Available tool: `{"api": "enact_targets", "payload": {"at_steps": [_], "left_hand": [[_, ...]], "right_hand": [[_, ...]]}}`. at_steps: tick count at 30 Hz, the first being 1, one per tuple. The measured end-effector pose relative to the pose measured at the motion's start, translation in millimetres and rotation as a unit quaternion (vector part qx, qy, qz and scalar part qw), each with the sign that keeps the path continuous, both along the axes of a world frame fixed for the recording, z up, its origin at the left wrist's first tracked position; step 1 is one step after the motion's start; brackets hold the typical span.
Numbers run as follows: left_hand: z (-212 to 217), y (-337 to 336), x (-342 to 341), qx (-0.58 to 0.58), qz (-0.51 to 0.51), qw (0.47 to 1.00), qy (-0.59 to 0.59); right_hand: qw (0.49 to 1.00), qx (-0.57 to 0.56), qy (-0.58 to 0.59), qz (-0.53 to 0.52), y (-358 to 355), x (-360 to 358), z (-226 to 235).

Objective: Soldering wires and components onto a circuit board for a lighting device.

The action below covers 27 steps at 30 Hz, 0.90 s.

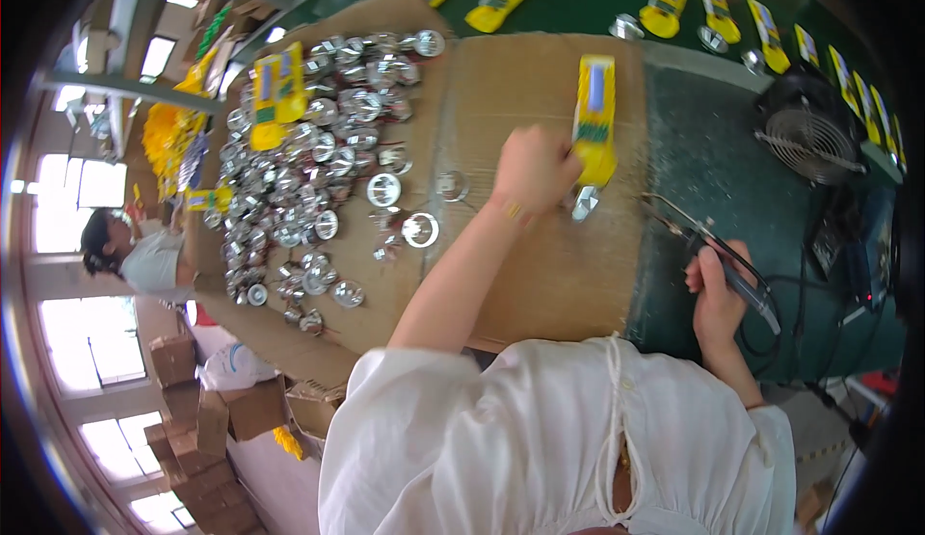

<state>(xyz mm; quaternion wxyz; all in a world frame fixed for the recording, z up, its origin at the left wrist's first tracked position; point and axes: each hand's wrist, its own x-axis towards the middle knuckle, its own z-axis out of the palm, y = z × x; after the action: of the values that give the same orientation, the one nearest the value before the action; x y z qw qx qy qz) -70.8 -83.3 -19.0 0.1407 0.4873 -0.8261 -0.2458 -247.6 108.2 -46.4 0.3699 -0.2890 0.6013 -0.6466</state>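
My left hand (538, 169) is closed, fingertips at the left edge of a long yellow plastic housing (594, 116) with a blue panel and green part. What its fingers hold, if anything, is hidden. Just below the housing's rounded end lies a shiny silver reflector cup (585, 202). My right hand (721, 289) grips a soldering iron (737, 280) by its dark handle, with a thin metal tube and tip pointing up-left toward the cardboard. Both housing and cup rest on a brown cardboard sheet (520, 284).
Many silver reflector cups (318, 169) with thin wires crowd the cardboard at left, two yellow housings (277, 96) atop them. More housings (665, 5) line the green far side. A fan (809, 140) stands at right, near black cables (800, 313). Another person (135, 251) is at far left.
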Motion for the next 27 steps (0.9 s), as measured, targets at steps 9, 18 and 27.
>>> {"api": "enact_targets", "payload": {"at_steps": [9,18,27], "left_hand": [[65.5,-158.5,95.9,-0.415,0.206,0.884,-0.057],[69.3,-167.7,331.4,-0.322,0.438,0.827,-0.146],[82.5,-129.0,304.5,-0.344,0.47,0.813,0.007]], "right_hand": [[1.0,-0.007,-0.013,-0.011,3.7,-1.8,-2.2],[0.999,0.023,-0.025,0.018,-1.9,-0.3,-1.2],[0.999,0.034,-0.017,0.012,2.2,-1.1,1.1]]}}
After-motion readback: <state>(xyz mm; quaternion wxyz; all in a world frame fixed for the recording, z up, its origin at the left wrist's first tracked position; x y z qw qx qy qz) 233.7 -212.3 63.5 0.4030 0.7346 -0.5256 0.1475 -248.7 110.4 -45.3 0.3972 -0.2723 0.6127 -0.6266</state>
